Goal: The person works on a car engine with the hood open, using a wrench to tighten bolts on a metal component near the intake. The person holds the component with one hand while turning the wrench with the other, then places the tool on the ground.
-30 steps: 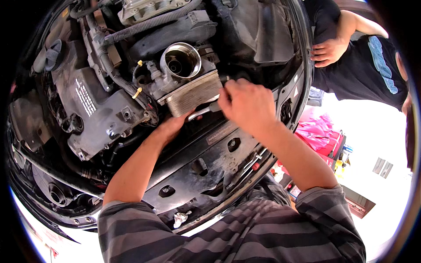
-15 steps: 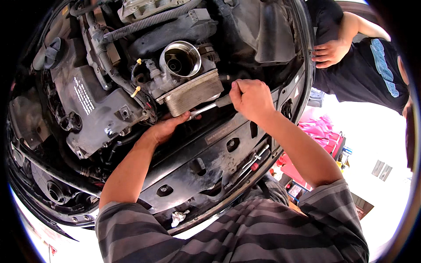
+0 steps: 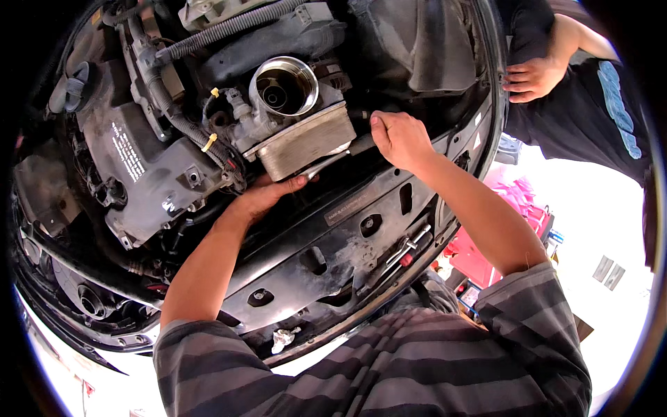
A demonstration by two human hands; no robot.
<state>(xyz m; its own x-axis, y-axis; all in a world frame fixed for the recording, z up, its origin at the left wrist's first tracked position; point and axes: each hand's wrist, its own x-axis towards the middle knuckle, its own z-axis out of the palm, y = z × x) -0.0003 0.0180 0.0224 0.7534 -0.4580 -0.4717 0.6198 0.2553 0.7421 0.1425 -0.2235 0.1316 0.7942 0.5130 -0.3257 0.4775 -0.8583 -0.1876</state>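
Right hand [image 3: 405, 143] wrapped round the grip of the ratchet wrench [image 3: 329, 163], along the finned oil cooler's [image 3: 306, 147] five o'clock edge; left hand [image 3: 267, 195], at seven, thumb by the head, fingers partly hidden. Steady, square pressure suits.

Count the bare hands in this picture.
3: the wearer's left hand at the metal end of a tool, the right hand around its dark handle, and another person's hand at the car's edge. That person's other hand may be hidden.
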